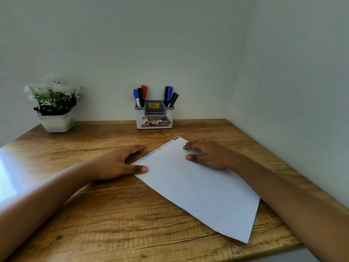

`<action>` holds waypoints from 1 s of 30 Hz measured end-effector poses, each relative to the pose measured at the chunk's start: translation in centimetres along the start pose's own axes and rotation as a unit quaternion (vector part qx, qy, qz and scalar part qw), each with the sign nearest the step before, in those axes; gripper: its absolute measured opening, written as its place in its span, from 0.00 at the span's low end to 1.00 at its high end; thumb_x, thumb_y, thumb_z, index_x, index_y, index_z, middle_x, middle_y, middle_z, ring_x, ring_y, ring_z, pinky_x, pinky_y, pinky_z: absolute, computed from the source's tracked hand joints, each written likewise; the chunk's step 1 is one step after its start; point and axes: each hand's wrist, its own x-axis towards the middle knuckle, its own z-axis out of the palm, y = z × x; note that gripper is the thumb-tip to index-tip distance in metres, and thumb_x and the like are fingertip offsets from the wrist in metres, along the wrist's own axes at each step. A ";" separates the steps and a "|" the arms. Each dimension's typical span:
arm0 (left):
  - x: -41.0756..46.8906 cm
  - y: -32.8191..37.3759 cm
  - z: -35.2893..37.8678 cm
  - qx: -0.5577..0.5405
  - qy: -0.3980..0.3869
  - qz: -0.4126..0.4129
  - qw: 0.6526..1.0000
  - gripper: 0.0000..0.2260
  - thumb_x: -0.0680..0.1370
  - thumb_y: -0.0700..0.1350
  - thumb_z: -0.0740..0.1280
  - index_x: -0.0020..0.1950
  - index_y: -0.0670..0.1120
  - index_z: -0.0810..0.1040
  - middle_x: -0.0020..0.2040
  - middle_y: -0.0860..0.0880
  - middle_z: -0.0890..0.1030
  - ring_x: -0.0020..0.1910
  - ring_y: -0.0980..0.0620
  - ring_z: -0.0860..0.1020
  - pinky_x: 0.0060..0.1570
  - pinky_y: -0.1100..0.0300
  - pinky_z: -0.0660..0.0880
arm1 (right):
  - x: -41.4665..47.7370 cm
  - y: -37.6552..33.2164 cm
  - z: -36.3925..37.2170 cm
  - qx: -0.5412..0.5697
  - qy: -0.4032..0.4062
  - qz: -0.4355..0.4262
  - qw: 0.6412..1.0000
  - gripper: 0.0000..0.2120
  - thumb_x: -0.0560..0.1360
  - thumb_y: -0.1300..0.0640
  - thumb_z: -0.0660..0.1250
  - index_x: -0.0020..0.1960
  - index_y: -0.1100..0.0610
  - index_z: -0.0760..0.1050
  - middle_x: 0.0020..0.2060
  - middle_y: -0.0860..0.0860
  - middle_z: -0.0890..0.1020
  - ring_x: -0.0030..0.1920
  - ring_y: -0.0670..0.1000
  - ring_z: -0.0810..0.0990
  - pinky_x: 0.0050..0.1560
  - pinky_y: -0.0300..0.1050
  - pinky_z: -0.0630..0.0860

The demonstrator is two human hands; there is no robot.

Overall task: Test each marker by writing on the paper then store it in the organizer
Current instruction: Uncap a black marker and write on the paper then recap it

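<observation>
A white sheet of paper lies turned at an angle on the wooden table, with a row of coloured handwriting along its far edge. My left hand rests at the paper's far left corner, thumb on the sheet, fingers spread. My right hand lies flat on the paper's far right corner. Neither hand holds a marker. At the back stands a white and grey organizer. Several markers stand in it: blue, black and red on the left, black, blue and green on the right.
A white pot with white flowers sits at the table's back left. Walls close in behind and on the right. Glare from the left brightens the table's left edge.
</observation>
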 end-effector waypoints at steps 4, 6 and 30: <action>0.4 0.1 0.6 0.041 0.037 -0.011 0.998 0.34 0.73 0.65 0.58 0.76 0.59 0.53 0.76 0.54 0.61 0.73 0.51 0.61 0.72 0.53 0.56 | 0.0 -0.2 0.0 -0.019 0.021 0.015 0.999 0.22 0.78 0.44 0.59 0.70 0.50 0.68 0.71 0.47 0.68 0.69 0.48 0.66 0.67 0.40 0.59; 0.8 -0.1 0.9 0.079 0.053 -0.021 0.995 0.34 0.73 0.67 0.53 0.77 0.57 0.52 0.76 0.53 0.61 0.74 0.50 0.60 0.74 0.49 0.52 | 0.2 -0.5 0.2 -0.051 0.075 0.025 0.996 0.19 0.78 0.46 0.61 0.66 0.51 0.72 0.67 0.49 0.73 0.66 0.50 0.70 0.66 0.45 0.64; 1.0 -0.2 1.6 0.136 0.044 -0.089 0.986 0.40 0.67 0.77 0.33 0.75 0.61 0.40 0.77 0.58 0.40 0.75 0.56 0.36 0.72 0.45 0.37 | -1.8 -3.9 1.9 0.014 0.026 0.116 0.993 0.28 0.75 0.38 0.57 0.70 0.51 0.67 0.69 0.50 0.72 0.69 0.51 0.70 0.68 0.57 0.62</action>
